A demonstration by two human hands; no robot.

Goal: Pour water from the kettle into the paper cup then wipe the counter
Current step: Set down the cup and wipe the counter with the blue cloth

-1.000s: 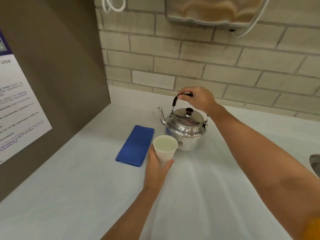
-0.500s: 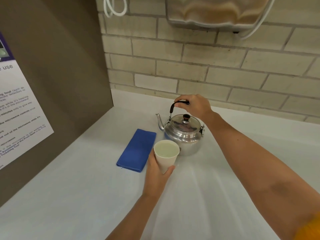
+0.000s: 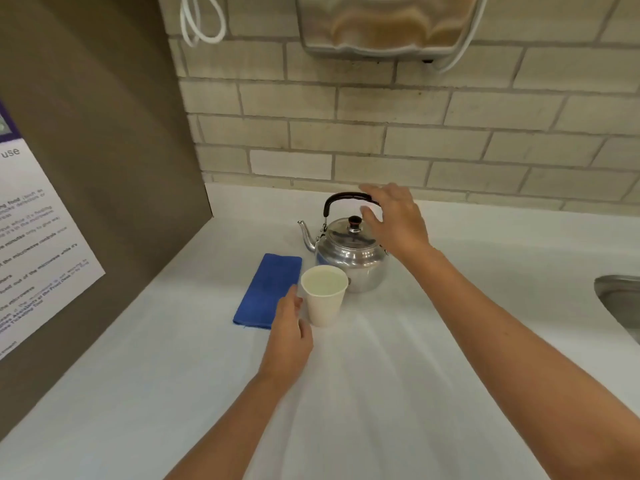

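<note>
Both hands let go: kettle (image 3: 349, 258) & paper cup (image 3: 323, 295) (full) on counter (image 3: 381, 393).

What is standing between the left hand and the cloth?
Nothing visible. The left hand is open beside the cup, and the cloth lies flat just left of it, partly under the fingers. The cup and kettle stand to the right, out of the way.
</note>
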